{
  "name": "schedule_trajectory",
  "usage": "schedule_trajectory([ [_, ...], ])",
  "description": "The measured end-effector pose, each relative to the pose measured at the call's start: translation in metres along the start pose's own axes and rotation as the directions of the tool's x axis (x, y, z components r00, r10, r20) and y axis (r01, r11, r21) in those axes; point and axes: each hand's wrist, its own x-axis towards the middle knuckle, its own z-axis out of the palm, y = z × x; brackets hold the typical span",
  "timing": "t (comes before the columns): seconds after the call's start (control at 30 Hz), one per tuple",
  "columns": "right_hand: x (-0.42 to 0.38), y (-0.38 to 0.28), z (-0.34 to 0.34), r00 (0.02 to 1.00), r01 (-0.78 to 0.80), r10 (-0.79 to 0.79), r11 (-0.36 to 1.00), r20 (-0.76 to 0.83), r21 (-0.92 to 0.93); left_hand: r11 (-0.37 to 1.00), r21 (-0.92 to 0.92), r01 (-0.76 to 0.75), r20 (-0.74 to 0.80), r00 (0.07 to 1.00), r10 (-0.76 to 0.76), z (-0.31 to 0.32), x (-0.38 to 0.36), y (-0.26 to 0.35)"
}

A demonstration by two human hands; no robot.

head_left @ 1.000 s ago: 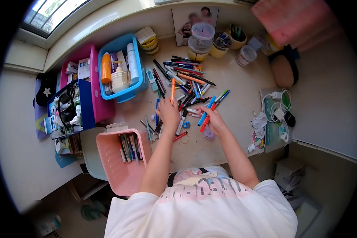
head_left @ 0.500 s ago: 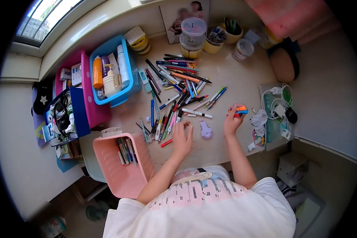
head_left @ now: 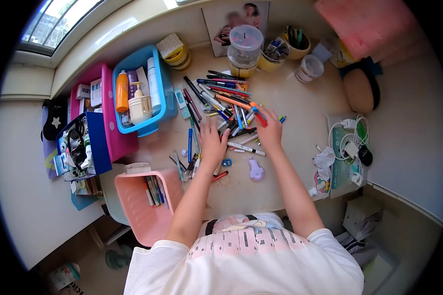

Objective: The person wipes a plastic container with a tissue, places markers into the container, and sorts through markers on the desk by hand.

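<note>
A heap of pens and markers (head_left: 226, 92) is spread over the middle of the desk. My left hand (head_left: 213, 145) rests on the heap's near left side, its fingers stretched out and thumb apart, partly covering the pens beneath. At the heap's right edge, my right hand (head_left: 270, 132) is closed around orange and red markers (head_left: 259, 112). A white marker (head_left: 246, 148) lies between the hands. Closer to my body are a lilac correction tape (head_left: 256, 169), a small blue sharpener (head_left: 226, 162) and a red pen (head_left: 220, 176).
On the left, a pink bin (head_left: 174, 183) holds several pens. Behind it are a blue basket (head_left: 168, 115) of bottles and a dark blue box (head_left: 99, 147). Clear tubs (head_left: 246, 42) and pen cups (head_left: 299, 49) line the back. White cables (head_left: 362, 129) lie on the right.
Both hands have moved forward over the heap. My right hand has swung left from the bare desk, carrying the markers. The blue sharpener now shows below my left hand.
</note>
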Motion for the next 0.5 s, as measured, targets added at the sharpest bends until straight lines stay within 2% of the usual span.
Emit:
schedule_trajectory([
  [0.03, 0.016, -0.024, 0.001, 0.992, 0.119, -0.113, 0.987, 0.053, -0.112, 0.999, 0.050, -0.013, 0.092, 0.996, 0.008, -0.002, 0.001, 0.002],
  [0.1, 0.040, -0.040, 0.022, 0.971, 0.115, -0.067, 0.972, 0.231, -0.203, 0.989, 0.041, -0.142, 0.061, 0.988, 0.139, 0.000, -0.006, 0.003],
  [0.13, 0.047, -0.044, 0.031, 0.946, 0.132, -0.049, 0.961, 0.321, -0.242, 0.993, -0.020, -0.117, 0.089, 0.989, 0.118, -0.002, -0.010, 0.005],
  [0.17, 0.047, -0.021, 0.055, 0.931, 0.232, -0.125, 0.929, 0.343, -0.289, 0.993, -0.080, -0.092, 0.117, 0.988, 0.101, -0.006, -0.012, 0.006],
  [0.23, 0.035, -0.021, 0.064, 0.864, 0.278, -0.099, 0.911, 0.493, -0.306, 0.993, -0.106, -0.059, 0.093, 0.993, 0.069, -0.012, -0.012, 0.004],
  [0.3, 0.012, -0.018, 0.064, 0.833, 0.361, -0.166, 0.886, 0.528, -0.290, 0.970, -0.233, 0.067, -0.074, 0.993, -0.086, -0.020, -0.008, -0.002],
  [0.33, 0.001, -0.017, 0.059, 0.817, 0.348, -0.130, 0.888, 0.562, -0.300, 0.991, -0.125, 0.035, -0.270, 0.961, -0.068, -0.020, 0.000, -0.010],
  [0.37, -0.007, -0.017, 0.053, 0.799, 0.335, -0.094, 0.890, 0.594, -0.310, 0.988, -0.147, 0.056, -0.292, 0.952, -0.097, -0.021, 0.011, -0.020],
  [0.4, -0.011, -0.018, 0.047, 0.792, 0.345, -0.100, 0.887, 0.602, -0.306, 0.991, -0.069, 0.113, -0.327, 0.936, -0.129, -0.024, 0.023, -0.022],
  [0.43, -0.014, -0.022, 0.041, 0.807, 0.263, -0.064, 0.929, 0.587, -0.260, 0.985, 0.008, 0.172, -0.361, 0.919, -0.157, -0.026, 0.035, -0.024],
  [0.47, -0.013, -0.025, 0.035, 0.820, 0.176, -0.024, 0.961, 0.572, -0.212, 0.984, 0.006, 0.179, -0.364, 0.917, -0.165, -0.024, 0.048, -0.029],
  [0.5, -0.007, -0.028, 0.030, 0.817, 0.179, -0.025, 0.961, 0.576, -0.212, 0.973, 0.101, 0.209, -0.361, 0.919, -0.160, -0.020, 0.060, -0.035],
])
